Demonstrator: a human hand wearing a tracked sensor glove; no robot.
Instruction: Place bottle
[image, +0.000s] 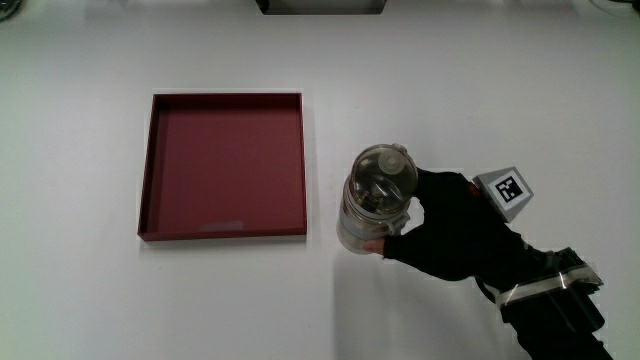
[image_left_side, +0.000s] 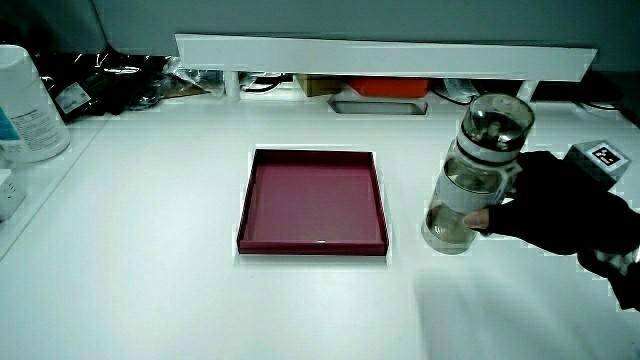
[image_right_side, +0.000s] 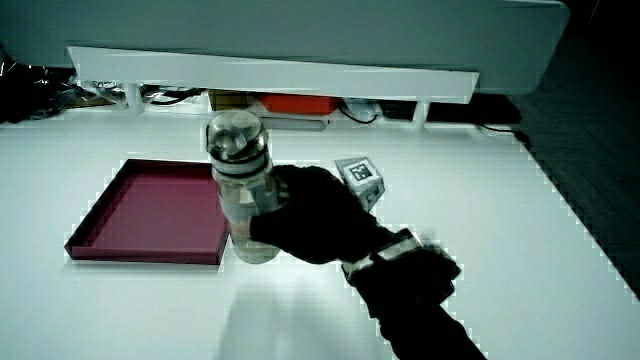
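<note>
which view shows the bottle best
A side view: the clear bottle stands beside the red tray, its full height unblocked. The main view shows mostly its cap; the hand hides part of it elsewhere.

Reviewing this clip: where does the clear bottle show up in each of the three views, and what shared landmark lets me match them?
Main view: the bottle stands upright on the table beside the red tray, gripped by the hand.
Side view: the bottle is beside the tray, held by the hand.
Side view: the bottle is at the tray's edge, held by the hand.
Shared landmark: the red tray.
</note>
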